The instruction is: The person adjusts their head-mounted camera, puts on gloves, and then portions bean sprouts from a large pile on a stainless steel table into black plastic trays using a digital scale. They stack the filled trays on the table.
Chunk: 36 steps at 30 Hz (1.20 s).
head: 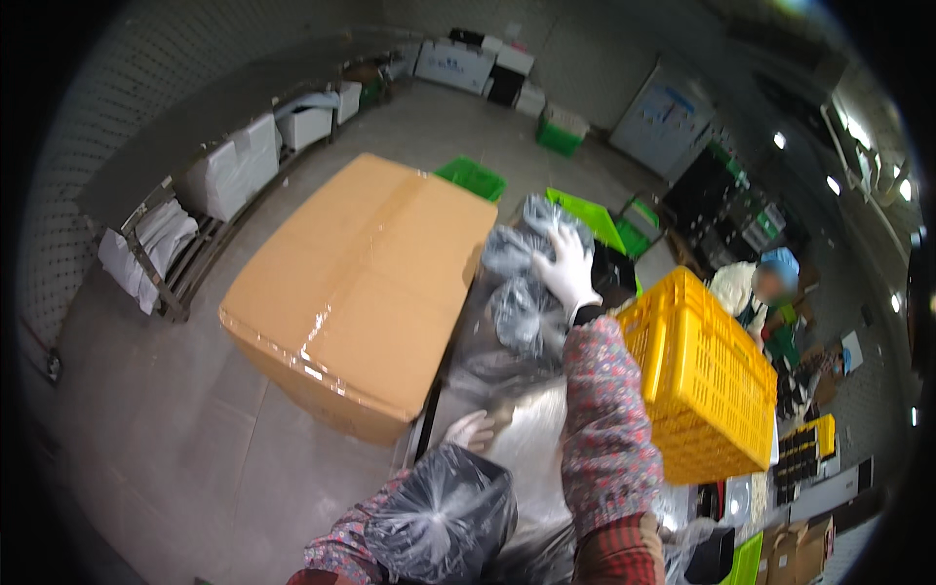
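Observation:
My right hand point(567, 272), in a white glove, reaches forward with its fingers spread over a clear plastic-wrapped bundle point(545, 216). More such bundles point(518, 314) lie below it on a metal table point(537, 439). My left hand point(470, 430), also gloved, is at the table's left edge, its fingers pointing right. A black package in clear plastic, gathered at its centre point(439, 512), hides part of that hand and forearm. Whether the left hand grips this package cannot be told. Both forearms wear flowered sleeve covers.
A large taped cardboard box point(365, 285) stands left of the table. To the right of my right arm is a tilted yellow plastic crate point(702, 380). Green crates point(472, 178) stand beyond. Along the left runs a rack point(241, 175) with white boxes. A co-worker point(749, 285) is behind the yellow crate.

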{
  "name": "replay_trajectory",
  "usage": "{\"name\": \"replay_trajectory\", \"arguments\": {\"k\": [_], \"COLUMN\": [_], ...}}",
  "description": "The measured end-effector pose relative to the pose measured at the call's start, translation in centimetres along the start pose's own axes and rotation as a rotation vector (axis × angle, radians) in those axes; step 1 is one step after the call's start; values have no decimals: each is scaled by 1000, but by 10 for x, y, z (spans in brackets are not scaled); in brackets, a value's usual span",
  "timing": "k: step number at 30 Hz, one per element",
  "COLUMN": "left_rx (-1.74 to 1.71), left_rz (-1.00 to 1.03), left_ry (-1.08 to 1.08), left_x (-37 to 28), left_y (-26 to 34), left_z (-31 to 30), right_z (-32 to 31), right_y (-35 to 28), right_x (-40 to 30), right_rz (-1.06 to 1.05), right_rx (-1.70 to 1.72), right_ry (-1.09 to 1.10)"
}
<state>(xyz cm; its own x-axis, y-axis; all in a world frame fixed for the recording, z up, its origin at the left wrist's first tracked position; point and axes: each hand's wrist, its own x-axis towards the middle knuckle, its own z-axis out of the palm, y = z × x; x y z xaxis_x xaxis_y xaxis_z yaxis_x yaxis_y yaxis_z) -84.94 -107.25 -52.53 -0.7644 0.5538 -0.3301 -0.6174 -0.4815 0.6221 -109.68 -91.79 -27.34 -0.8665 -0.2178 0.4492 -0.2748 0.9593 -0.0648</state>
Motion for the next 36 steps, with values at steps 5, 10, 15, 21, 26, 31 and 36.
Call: {"name": "replay_trajectory", "arguments": {"k": [5, 10, 15, 21, 26, 31, 36], "left_rx": [72, -311, -298, 210, 88, -13, 170], "left_rz": [104, 115, 328, 460, 454, 371, 217], "left_ry": [50, -32, 144, 155, 143, 118, 104], "left_x": [-78, -154, -234, -330, -326, -279, -226], "left_y": [-21, -27, -66, -147, -160, -176, -216], "left_z": [6, 33, 109, 134, 173, 147, 75], "right_z": [-99, -209, -335, -429, -439, -417, -379], "right_y": [-56, -85, -68, 0, -40, -76, -73], "right_x": [-65, -166, -310, -513, -652, -685, -697], "right_rz": [-442, -693, -592, 62, 448, 377, 248], "right_rx": [305, 380, 217, 279, 992, 884, 821], "right_ry": [-209, -274, -420, -193, -292, -79, 0]}}
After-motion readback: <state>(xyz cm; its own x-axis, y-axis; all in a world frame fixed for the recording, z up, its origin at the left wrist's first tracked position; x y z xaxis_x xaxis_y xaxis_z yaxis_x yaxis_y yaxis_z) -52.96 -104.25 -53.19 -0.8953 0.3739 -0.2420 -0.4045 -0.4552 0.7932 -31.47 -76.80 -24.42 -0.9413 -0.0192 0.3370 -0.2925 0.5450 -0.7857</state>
